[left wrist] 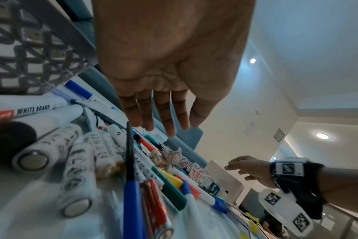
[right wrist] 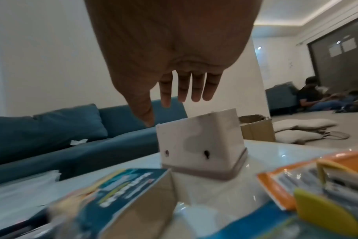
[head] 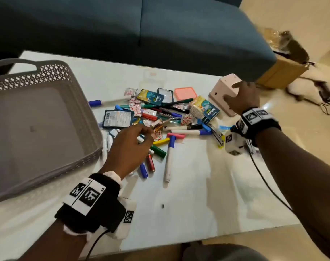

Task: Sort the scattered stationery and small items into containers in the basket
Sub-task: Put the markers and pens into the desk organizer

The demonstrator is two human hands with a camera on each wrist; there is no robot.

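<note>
Hovering over the pink container (head: 225, 91), which sits upside down near the far right edge of the tabletop (head: 188, 185), the right hand (head: 242, 97) has fingers straight and spread. From the head view the fingers seem to lie on its top, but the right wrist view shows a gap w/ the thumb tip just beside the upper edge, so contact is unclear; grip released, nothing held.

Left hand (head: 129, 150) hangs above the near left side of the stationery pile (head: 160, 117), fingers relaxed & pointing into it. Grip released; the left wrist view shows the fingertips apart from the items below.

Pile = markers, pens, batteries, sachets, small boxes, a stapler, all scattered mid-tabletop betw. the two hands. A coral lid (head: 185, 92) lies flat at the pile's far edge, near the pink container.

Grey basket (head: 53, 76) stands at the left of the tabletop, just beside the pile.
</note>
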